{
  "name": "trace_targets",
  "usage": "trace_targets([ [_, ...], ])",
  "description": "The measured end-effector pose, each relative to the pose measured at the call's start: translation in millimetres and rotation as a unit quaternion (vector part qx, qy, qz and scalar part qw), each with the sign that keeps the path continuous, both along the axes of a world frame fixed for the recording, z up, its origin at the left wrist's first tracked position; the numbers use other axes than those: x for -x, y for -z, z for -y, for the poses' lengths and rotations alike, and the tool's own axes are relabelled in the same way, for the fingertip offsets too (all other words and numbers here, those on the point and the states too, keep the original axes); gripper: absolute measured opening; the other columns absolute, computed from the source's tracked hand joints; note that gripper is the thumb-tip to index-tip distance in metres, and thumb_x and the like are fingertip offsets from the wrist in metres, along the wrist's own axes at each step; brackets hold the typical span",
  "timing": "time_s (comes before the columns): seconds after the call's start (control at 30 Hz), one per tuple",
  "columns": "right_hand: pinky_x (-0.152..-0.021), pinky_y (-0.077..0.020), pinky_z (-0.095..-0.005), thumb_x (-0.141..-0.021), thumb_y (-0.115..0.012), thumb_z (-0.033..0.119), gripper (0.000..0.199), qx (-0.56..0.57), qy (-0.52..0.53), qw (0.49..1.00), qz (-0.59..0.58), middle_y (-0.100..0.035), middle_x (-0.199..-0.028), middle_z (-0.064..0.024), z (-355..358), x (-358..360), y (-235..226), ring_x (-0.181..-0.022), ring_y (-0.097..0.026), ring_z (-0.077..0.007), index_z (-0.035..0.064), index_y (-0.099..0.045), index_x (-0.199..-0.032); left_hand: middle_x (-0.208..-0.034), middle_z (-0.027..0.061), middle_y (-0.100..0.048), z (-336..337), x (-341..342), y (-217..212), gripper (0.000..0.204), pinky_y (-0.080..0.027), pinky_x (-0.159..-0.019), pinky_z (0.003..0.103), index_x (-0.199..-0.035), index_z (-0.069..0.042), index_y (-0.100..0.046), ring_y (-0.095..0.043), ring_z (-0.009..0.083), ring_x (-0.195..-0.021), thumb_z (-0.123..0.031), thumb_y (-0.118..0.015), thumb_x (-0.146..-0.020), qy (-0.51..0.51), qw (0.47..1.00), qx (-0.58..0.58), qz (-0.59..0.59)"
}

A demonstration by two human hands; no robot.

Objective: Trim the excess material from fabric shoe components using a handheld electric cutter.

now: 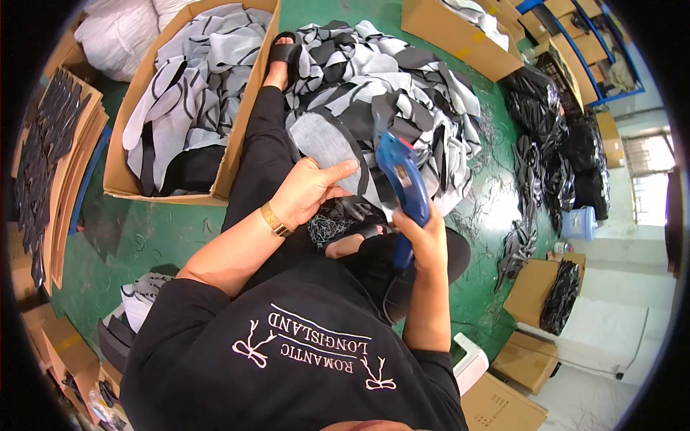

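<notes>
Centrally, a blue handheld cutter (399,176) stood nearly upright above the person's lap, its long axis running from the grip at the lower end up to the tip, which pointed up and slightly to the person's left, toward the heap of fabric. The right hand (424,241) was closed round its lower grip, fingers wrapped tight, and a dark cord (389,298) trailed down from the grip toward the black shirt (302,359).

Just beside the tool's tip, the left hand (310,192) pinched a grey oval piece (327,147) edged with a black band, thumb lying flat across its lower face and the other fingers curled behind it. The piece's long axis ran up and to the left, away from the thumb. A gold watch (275,219) sat on that wrist.

Beyond both hands lay a big heap of grey, white and black cut pieces (402,79) on the green floor (165,230). A sandalled foot (280,61) reached up alongside it. To the left stood an open cardboard box (230,154) filled with pale pieces. A pile of black offcuts (553,158) lay well apart on the right, with more boxes near it.
</notes>
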State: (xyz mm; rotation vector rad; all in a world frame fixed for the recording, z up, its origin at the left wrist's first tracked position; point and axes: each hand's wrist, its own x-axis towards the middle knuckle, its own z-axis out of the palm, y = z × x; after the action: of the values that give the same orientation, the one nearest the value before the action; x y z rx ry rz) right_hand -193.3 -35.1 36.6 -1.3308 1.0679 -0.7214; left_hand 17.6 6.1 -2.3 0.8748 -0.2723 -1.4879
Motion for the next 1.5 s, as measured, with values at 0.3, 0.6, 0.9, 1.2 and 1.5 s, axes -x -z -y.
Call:
trace_targets([
  [0.3,-0.055,-0.0467,-0.0255,-0.074,-0.068,0.003,0.027,-0.033,-0.007,0.997,-0.069,-0.059,-0.075,-0.0057,-43,16,-13,-0.060,-0.057,-0.0131,-0.0036,-0.057,-0.098,-0.092,0.0055,-0.066,1,-8,4,0.011,-0.054,-0.076,0.029,-0.096,-0.002,-0.064,-0.065,0.0139,-0.083,-0.006,-0.065,-0.086,-0.049,0.997,0.053,-0.040],
  [0.6,-0.053,-0.0445,-0.0230,-0.075,-0.072,0.006,0.033,-0.049,-0.018,0.995,-0.085,-0.059,-0.075,-0.0032,-49,18,-3,-0.057,-0.055,-0.0090,-0.0034,-0.058,-0.103,-0.083,0.0102,-0.064,2,1,0,0.012,-0.056,-0.076,0.028,-0.082,0.007,-0.061,-0.065,0.0150,-0.077,-0.004,-0.066,-0.085,-0.077,0.994,0.058,-0.044],
  [0.9,-0.052,-0.0465,-0.0245,-0.074,-0.069,0.000,0.028,-0.047,0.003,0.997,-0.061,-0.060,-0.077,-0.0054,-48,21,3,-0.058,-0.056,-0.0121,-0.0037,-0.057,-0.099,-0.080,0.0100,-0.065,2,10,-6,0.013,-0.056,-0.074,0.027,-0.078,0.007,-0.062,-0.066,0.0156,-0.074,-0.003,-0.066,-0.083,-0.104,0.993,0.054,-0.017],
  [1.2,-0.052,-0.0451,-0.0236,-0.075,-0.070,0.004,0.032,-0.034,-0.002,0.997,-0.074,-0.060,-0.074,-0.0033,-45,20,-8,-0.057,-0.056,-0.0093,-0.0040,-0.057,-0.103,-0.073,0.0075,-0.067,0,8,-11,0.015,-0.049,-0.059,0.021,-0.078,0.008,-0.067,-0.061,0.0082,-0.064,-0.006,-0.067,-0.083,-0.096,0.985,0.078,0.117],
  [1.5,-0.052,-0.0450,-0.0238,-0.075,-0.069,0.003,0.035,-0.058,-0.020,0.996,-0.057,-0.060,-0.077,-0.0045,-39,23,-11,-0.057,-0.056,-0.0095,-0.0052,-0.056,-0.107,-0.092,0.0043,-0.068,-5,1,-5,0.016,-0.051,-0.077,0.025,-0.101,0.000,-0.064,-0.063,0.0100,-0.082,-0.001,-0.065,-0.084,-0.036,0.979,0.086,0.180],
])
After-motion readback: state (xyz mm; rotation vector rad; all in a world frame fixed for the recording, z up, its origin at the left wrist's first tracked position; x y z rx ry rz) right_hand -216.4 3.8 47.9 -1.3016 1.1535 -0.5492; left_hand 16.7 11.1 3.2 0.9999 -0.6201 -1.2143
